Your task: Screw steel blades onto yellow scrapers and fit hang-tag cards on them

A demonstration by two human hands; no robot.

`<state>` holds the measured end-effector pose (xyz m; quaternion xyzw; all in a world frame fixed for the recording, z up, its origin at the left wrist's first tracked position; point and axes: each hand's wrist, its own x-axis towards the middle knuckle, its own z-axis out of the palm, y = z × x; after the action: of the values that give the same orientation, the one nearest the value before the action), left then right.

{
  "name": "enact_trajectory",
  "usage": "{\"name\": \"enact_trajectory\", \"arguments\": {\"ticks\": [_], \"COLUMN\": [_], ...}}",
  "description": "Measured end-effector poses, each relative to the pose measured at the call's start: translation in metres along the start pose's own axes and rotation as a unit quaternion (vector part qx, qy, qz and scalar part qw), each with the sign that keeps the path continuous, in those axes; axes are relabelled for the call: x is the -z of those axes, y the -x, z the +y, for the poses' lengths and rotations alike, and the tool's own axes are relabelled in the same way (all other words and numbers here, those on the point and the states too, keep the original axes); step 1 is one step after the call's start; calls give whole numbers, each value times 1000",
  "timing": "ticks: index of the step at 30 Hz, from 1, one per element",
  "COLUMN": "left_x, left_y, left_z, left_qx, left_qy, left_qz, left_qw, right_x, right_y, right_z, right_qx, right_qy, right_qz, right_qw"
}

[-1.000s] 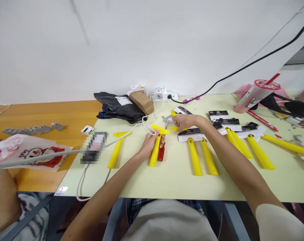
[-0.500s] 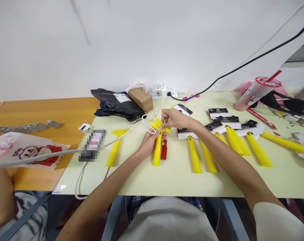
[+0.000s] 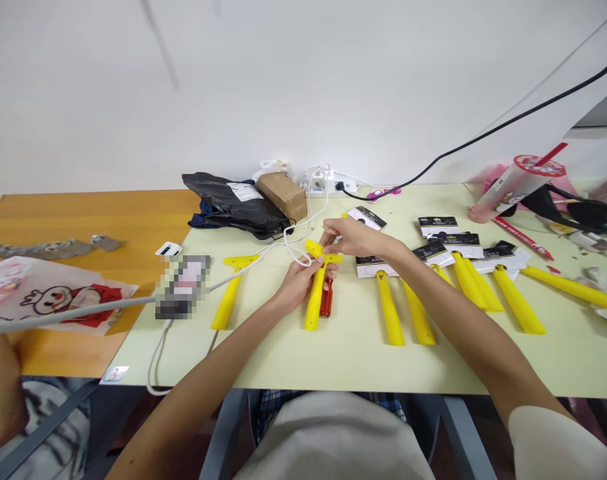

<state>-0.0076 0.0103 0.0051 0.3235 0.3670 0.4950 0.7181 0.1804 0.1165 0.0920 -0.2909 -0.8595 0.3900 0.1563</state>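
Note:
A yellow plastic scraper [image 3: 314, 303] with a T-shaped head is gripped in my left hand [image 3: 296, 285], thumb at its neck and its handle pointing towards me. My right hand [image 3: 351, 237] is closed in a pinch at the top of the head; whatever sits between its fingertips is hidden. A red screwdriver handle [image 3: 326, 300] shows just right of the scraper, partly covered by the left fingers. Another yellow scraper [image 3: 227, 303] lies to the left. Several yellow scrapers with black-and-white cards lie to the right, the nearest scraper [image 3: 391, 313] beside my right forearm.
White cables [image 3: 268, 250] run behind my left hand to a power strip [image 3: 351, 183]. A black plastic bag [image 3: 233, 210] and a brown box [image 3: 283, 193] lie at the back. A lidded cup [image 3: 513, 183] stands at the right. At the far left, a person's arm [image 3: 1, 393] shows.
The scraper in my left hand has turned slightly, its head now showing more of its top bar. Both hands stay nearly in place.

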Motion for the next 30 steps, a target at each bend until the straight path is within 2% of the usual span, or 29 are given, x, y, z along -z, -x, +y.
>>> {"name": "enact_trajectory", "arguments": {"ticks": [7, 14, 17, 21, 26, 30], "left_x": [2, 2, 0, 0, 0, 0], "left_y": [-1, 0, 1, 0, -1, -1], "left_z": [-1, -3, -1, 6, 12, 11], "left_qx": [-13, -6, -20, -55, -68, -61], "left_qy": [-19, -24, -12, 8, 15, 15], "left_qz": [-4, 0, 13, 39, 53, 55], "left_qw": [1000, 1000, 1000, 998, 996, 997], "right_x": [0, 2, 10, 23, 23, 21], "right_y": [-1, 1, 1, 1, -1, 0], "right_z": [-2, -2, 5, 31, 63, 67], "right_qx": [-8, -10, -35, -96, -157, -172], "right_qy": [30, 21, 56, 148, 191, 193], "right_qz": [42, 16, 51, 104, 51, 25], "right_qw": [999, 1000, 996, 979, 968, 966]}}
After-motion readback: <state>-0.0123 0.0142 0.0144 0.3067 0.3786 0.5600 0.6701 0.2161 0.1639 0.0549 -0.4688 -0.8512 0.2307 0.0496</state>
